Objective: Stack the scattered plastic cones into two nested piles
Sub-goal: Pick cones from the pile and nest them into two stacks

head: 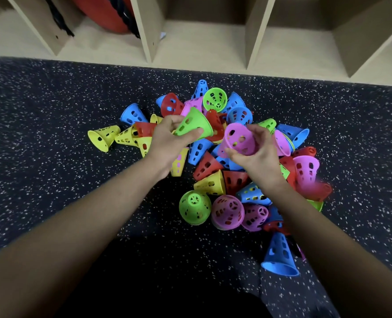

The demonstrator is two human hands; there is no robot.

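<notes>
- Head view: your left hand (167,143) is curled round a green cone (193,123), thumb on the near wall and fingers behind. The cone lies sideways with its wide rim to the right.
- Your right hand (259,154) grips a pink cone (241,140) from below, fingers wrapped round its wall. The two held cones sit just apart, above the pile.
- Every cone is thin, glossy plastic, tapered to a flat top, its wall pierced by small holes.
- Under your hands the heap (206,166) of red, blue, yellow, green and pink cones lies tumbled on a dark rubbery floor (52,134) flecked with white — too jumbled to count.
- Three stand narrow end up at the near edge: a green upright cone (194,211) and two pink upright cones (227,212).
- One blue cone (280,255) lies on its side beside your right forearm.
- Beige board cubbies (201,49) line the far side.
</notes>
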